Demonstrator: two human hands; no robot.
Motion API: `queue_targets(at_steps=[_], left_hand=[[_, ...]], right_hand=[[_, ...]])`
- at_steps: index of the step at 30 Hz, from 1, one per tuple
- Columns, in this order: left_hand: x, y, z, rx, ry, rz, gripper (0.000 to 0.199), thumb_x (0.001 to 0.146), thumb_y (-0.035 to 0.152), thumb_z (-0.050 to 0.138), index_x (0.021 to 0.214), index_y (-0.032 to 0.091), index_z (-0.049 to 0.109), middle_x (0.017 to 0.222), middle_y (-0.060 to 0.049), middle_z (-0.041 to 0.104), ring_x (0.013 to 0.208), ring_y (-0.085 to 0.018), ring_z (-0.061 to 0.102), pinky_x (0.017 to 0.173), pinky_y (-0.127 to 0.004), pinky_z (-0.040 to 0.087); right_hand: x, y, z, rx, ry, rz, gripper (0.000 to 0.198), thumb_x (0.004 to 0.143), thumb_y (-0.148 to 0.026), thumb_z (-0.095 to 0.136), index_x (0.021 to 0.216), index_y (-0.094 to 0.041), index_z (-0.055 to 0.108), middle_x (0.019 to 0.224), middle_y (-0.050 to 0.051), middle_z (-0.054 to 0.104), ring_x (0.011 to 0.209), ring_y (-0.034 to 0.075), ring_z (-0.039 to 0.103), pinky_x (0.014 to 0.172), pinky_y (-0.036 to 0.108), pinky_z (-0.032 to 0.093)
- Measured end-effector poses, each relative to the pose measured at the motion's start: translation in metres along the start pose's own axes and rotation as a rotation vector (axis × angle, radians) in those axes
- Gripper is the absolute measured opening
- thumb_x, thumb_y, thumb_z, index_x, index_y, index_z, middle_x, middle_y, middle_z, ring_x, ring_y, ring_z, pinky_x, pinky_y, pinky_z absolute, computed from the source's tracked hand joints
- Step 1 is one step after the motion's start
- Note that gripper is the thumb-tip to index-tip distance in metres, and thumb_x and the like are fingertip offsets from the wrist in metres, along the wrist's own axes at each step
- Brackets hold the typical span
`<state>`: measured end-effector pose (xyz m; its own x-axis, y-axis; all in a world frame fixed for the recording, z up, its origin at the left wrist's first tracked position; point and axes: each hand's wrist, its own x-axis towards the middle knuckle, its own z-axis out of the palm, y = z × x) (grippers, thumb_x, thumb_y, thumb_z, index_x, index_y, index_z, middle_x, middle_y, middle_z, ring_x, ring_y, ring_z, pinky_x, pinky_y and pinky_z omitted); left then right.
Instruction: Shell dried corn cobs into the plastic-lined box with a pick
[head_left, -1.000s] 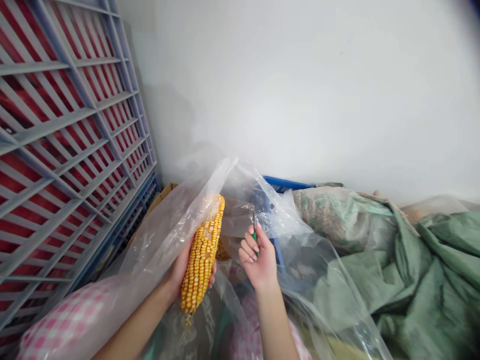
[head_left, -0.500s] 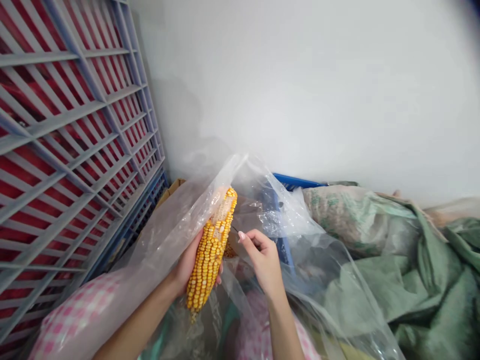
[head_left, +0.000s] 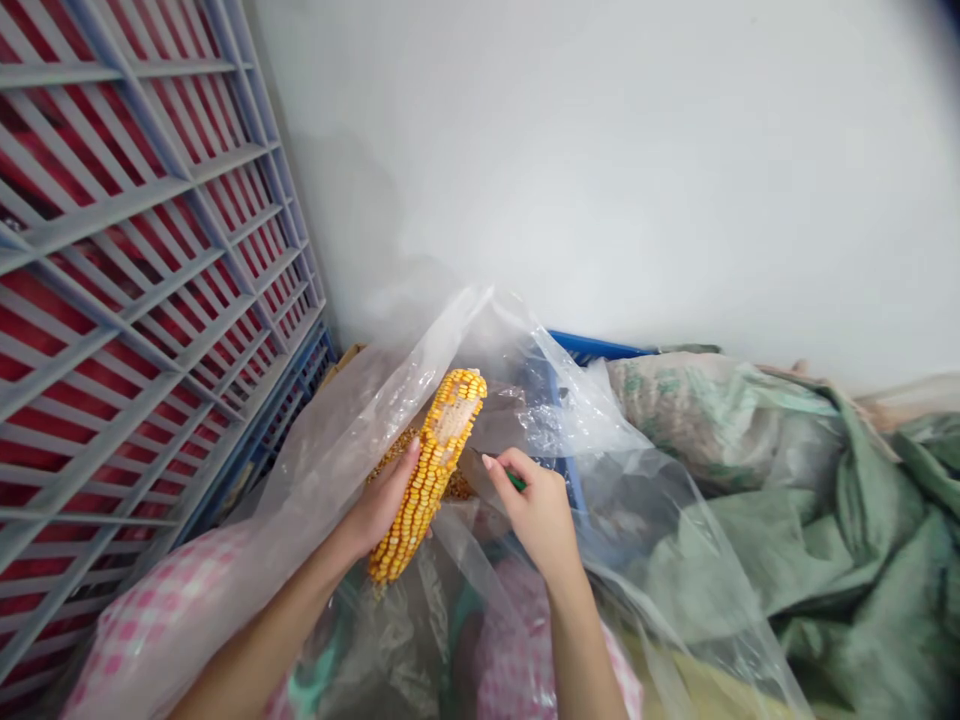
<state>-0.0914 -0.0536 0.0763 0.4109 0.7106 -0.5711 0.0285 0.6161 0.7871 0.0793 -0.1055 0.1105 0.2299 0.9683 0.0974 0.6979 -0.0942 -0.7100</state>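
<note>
An ear of corn (head_left: 420, 505) with yellow kernels is held at a slant in my left hand (head_left: 384, 500), its thumb lying along the near side. A pale strip near its upper end is bare of kernels. To the right of the ear, my right hand (head_left: 541, 515) is closed around a thin tool with a green handle (head_left: 516, 481). The tool's dark, narrow shaft points toward the ear; its tip looks apart from the cob. Both hands are over an opened clear plastic bag (head_left: 337, 430), with loose corn kernels (head_left: 459, 487) lying inside below the ear.
A tall grey slatted crate (head_left: 180, 210) with red material behind it stands on the left. A blue crate (head_left: 600, 347) is behind the bag. Filled sacks (head_left: 720, 415) and crumpled green cloth (head_left: 847, 540) lie at the right. A white wall (head_left: 600, 170) rises behind.
The ear has turned so its bare strip faces me more, and its upper end leans further right. My left thumb now shows in front. The green handle has come into view in my right hand.
</note>
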Motion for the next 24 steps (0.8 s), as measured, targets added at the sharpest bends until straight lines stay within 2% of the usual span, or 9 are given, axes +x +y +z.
queue_targets(at_steps=[4, 10, 17, 20, 24], left_hand=[[-0.002, -0.001, 0.004, 0.041, -0.018, -0.006, 0.062, 0.071, 0.067, 0.038, 0.098, 0.014, 0.058, 0.052, -0.003, 0.059, 0.042, -0.018, 0.056, 0.042, -0.028, 0.043], [-0.002, -0.005, 0.010, -0.027, -0.091, -0.128, 0.063, 0.070, 0.070, 0.034, 0.076, 0.013, 0.060, 0.051, -0.007, 0.059, 0.041, -0.018, 0.054, 0.042, -0.029, 0.041], [-0.001, -0.001, 0.006, -0.025, -0.072, -0.136, 0.066, 0.068, 0.072, 0.033, 0.083, 0.013, 0.060, 0.051, -0.007, 0.059, 0.043, -0.019, 0.055, 0.042, -0.028, 0.040], [-0.001, -0.002, 0.006, 0.025, -0.041, -0.091, 0.067, 0.069, 0.071, 0.033, 0.088, 0.013, 0.059, 0.052, -0.005, 0.059, 0.043, -0.019, 0.055, 0.042, -0.028, 0.040], [0.001, -0.010, 0.011, 0.124, 0.034, 0.047, 0.056, 0.074, 0.063, 0.037, 0.095, 0.016, 0.057, 0.053, -0.002, 0.059, 0.043, -0.016, 0.053, 0.045, -0.027, 0.041]], right_hand=[[0.001, 0.000, 0.000, -0.017, -0.005, 0.015, 0.035, 0.082, -0.044, 0.039, 0.061, -0.018, 0.049, 0.050, -0.005, 0.038, 0.047, 0.006, 0.033, 0.050, 0.018, 0.026], [0.001, 0.001, -0.001, -0.074, -0.016, 0.017, 0.037, 0.082, -0.045, 0.038, 0.060, -0.018, 0.050, 0.049, -0.005, 0.039, 0.046, 0.007, 0.032, 0.048, 0.019, 0.024], [0.001, 0.001, 0.001, -0.142, -0.008, 0.004, 0.038, 0.083, -0.046, 0.036, 0.060, -0.019, 0.050, 0.048, -0.004, 0.040, 0.046, 0.008, 0.033, 0.049, 0.020, 0.023], [0.001, 0.000, 0.004, -0.208, -0.009, 0.008, 0.035, 0.084, -0.043, 0.036, 0.062, -0.019, 0.049, 0.050, -0.004, 0.044, 0.046, 0.007, 0.034, 0.049, 0.020, 0.021], [0.002, 0.000, 0.011, -0.326, -0.029, 0.047, 0.030, 0.085, -0.038, 0.036, 0.065, -0.019, 0.049, 0.052, -0.003, 0.047, 0.046, 0.008, 0.036, 0.049, 0.022, 0.018]])
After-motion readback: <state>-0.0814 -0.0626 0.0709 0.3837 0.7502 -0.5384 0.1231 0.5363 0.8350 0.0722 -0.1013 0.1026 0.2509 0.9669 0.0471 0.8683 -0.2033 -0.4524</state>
